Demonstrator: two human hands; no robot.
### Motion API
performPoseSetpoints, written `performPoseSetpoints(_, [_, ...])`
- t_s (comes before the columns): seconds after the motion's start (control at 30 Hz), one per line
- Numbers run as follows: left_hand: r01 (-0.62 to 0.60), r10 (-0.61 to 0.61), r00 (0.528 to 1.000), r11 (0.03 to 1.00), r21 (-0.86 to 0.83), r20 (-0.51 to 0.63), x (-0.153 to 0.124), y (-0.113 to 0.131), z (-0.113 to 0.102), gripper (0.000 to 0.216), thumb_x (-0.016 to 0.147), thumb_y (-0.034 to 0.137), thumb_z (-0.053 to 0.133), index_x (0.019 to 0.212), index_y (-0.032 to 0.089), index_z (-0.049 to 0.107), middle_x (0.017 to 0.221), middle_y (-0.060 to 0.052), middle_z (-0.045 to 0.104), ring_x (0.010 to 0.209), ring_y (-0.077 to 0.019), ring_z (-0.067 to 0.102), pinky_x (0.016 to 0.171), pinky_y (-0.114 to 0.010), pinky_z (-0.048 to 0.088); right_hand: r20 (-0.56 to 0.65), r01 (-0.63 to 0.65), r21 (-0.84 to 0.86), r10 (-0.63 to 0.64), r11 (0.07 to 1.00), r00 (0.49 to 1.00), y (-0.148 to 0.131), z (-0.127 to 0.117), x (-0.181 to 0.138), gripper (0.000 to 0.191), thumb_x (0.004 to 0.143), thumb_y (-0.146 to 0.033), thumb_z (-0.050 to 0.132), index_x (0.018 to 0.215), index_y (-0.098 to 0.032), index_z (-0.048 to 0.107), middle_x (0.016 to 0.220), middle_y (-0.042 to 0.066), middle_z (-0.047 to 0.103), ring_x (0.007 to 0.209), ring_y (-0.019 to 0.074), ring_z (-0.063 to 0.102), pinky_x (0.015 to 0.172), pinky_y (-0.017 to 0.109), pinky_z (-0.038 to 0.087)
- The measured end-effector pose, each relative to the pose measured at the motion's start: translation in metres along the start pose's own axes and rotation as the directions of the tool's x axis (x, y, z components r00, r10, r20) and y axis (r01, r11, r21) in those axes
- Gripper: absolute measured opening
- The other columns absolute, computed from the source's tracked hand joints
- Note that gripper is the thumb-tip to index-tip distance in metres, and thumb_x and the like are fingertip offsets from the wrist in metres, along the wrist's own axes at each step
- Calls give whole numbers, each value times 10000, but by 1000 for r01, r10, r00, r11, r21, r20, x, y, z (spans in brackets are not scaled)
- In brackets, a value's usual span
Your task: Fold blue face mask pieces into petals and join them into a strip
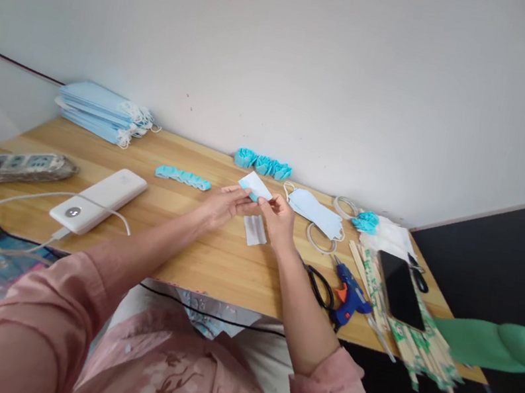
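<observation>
Over the middle of the table, my left hand (226,206) and my right hand (279,223) both pinch a small white-and-blue piece of mask fabric (255,184). Its lower blue edge lies between my fingertips, and part of it is hidden by them. A greyish-white rectangular piece (255,230) lies flat below my hands. Left of them is a row of light-blue folded pieces (182,176). Behind, against the wall, stand several blue fabric flowers (262,164). A blue face mask (316,213) with white ear loops rests right of my right hand.
At back left is a stack of face masks (98,110). A white power bank (98,200) and a power strip (31,164) lie at left, with cables. To the right are a blue glue gun (351,293), a phone (400,290), wrapped chopsticks (410,355) and another blue flower (366,221).
</observation>
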State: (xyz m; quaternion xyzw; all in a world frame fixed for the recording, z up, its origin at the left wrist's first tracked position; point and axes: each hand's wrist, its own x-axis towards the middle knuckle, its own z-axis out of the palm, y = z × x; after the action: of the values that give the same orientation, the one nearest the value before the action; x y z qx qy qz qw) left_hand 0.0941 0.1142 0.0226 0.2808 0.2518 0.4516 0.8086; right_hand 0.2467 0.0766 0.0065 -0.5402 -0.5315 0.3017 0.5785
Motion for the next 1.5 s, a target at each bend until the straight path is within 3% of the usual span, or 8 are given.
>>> performPoseSetpoints(0.13, [20,-20,1000,999,47,-10,-2,0,2,128,880,80,614,785,84,701,794,-73,756,739,-127,707,848,-282,561,-28,20,75,-18,997,999,-1,-1,2,296,831,-504,637,802,-209,626,766,-20,643,741,142,591,726,277,478])
performPoseSetpoints(0.3, [67,-73,996,991,112,48,-4,-5,1,94,850,85,659,771,88,711,793,-78,753,746,-149,709,925,-353,542,-30,42,87,-39,995,999,-3,-2,3,342,761,-479,719,969,-215,657,848,-2,687,771,155,630,740,299,523])
performPoseSetpoints(0.47, [16,-17,999,1000,26,27,-3,-1,1,98,860,98,654,777,94,705,806,-82,755,766,-148,712,941,-336,530,-187,151,6,-147,989,971,-11,-8,1,294,862,-451,619,1059,-232,626,959,23,679,897,166,647,810,308,525])
performPoseSetpoints(0.6, [-9,8,1000,999,-42,-3,-2,4,1,81,862,93,648,791,104,686,834,-75,759,792,-135,716,925,-299,534,-77,230,-137,-241,964,967,-14,-10,-3,192,867,-391,626,965,-228,646,996,39,704,977,196,654,902,368,513])
performPoseSetpoints(0.77, [-20,22,999,997,-78,31,-2,1,2,57,866,96,639,834,108,685,861,-67,759,807,-129,718,925,-289,536,13,246,-290,-254,925,967,-8,-7,-5,237,797,-344,683,1003,-234,640,1113,57,708,1096,240,635,932,432,511])
performPoseSetpoints(0.97, [12,-6,999,993,-120,47,-2,-4,3,123,881,60,594,802,116,668,825,-60,757,790,-127,721,965,-307,528,-17,230,-249,-241,941,970,-4,-7,-4,239,777,-317,695,982,-240,598,1102,48,705,1087,244,656,972,469,505])
performPoseSetpoints(1.2, [-52,54,999,974,-223,2,-3,3,6,159,898,60,567,771,120,642,826,-59,755,819,-139,723,1014,-353,517,-27,204,-258,-218,945,976,-6,-8,-5,304,789,-325,697,1074,-253,619,1116,35,702,1092,224,659,1015,475,501])
performPoseSetpoints(1.5, [-34,21,998,981,-193,-67,-5,2,9,183,880,50,587,1017,133,676,892,-54,753,874,-136,713,972,-304,535,-17,245,-243,-256,939,966,-17,-5,-10,186,810,-292,679,985,-241,643,1049,27,736,1033,205,687,1005,440,518])
